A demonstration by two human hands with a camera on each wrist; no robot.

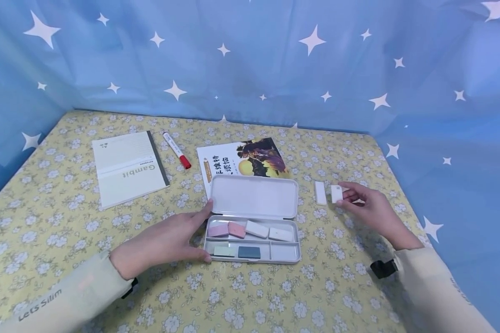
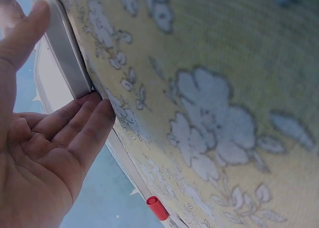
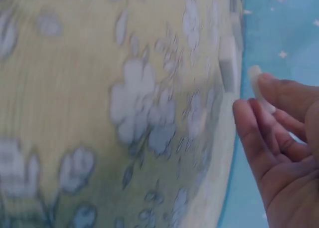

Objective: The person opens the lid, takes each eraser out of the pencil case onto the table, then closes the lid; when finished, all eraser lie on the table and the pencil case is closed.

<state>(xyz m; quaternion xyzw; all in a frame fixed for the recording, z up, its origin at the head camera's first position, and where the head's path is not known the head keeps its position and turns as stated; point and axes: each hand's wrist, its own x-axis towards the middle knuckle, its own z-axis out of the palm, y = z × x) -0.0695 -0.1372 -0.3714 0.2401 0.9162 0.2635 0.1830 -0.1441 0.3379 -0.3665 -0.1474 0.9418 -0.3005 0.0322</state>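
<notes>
A white pencil case (image 1: 251, 262) lies with its lid (image 1: 255, 196) folded back. Its rear compartment holds a lilac eraser (image 1: 218, 230), a pink eraser (image 1: 236, 229) and two white erasers (image 1: 257, 229). A pale green eraser (image 1: 224, 251) and a dark teal eraser (image 1: 249, 252) lie in the front left compartment. My left hand (image 1: 162, 240) touches the case's left side, its thumb and fingers extended and spread apart. My right hand (image 1: 368, 206) pinches a white eraser (image 1: 336, 194) between thumb and fingertips. Beside it, another white eraser (image 1: 320, 193) rests on the table.
Behind the case, its lid overlaps a picture book (image 1: 225, 159). A red-capped marker (image 1: 176, 149) lies left of the book, near a pale notebook (image 1: 129, 189). The table wears a yellow flowered cloth (image 1: 250, 305), with a blue star-patterned curtain (image 1: 258, 55) behind.
</notes>
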